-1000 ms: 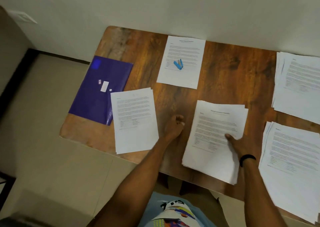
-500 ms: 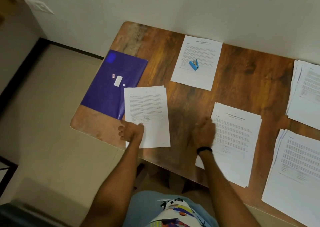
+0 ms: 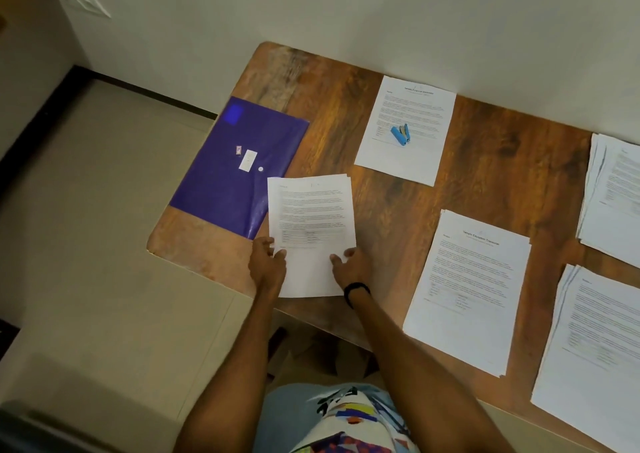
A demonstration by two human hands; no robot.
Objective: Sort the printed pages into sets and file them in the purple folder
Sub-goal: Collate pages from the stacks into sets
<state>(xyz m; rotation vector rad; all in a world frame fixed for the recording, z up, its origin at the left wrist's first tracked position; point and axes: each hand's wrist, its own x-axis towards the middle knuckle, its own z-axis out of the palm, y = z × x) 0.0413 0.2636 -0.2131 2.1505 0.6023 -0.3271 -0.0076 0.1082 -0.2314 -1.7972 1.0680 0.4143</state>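
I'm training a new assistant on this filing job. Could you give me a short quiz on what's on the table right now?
1. True or false: the blue stapler lies on the purple folder.
2. Which wrist wears the black band? A) left B) right
3. Fill in: the left hand and right hand both hold the page set, whose far left corner overlaps the ____.

Key: 1. False; it lies on a printed sheet near the wall. 2. B. 3. Purple folder.
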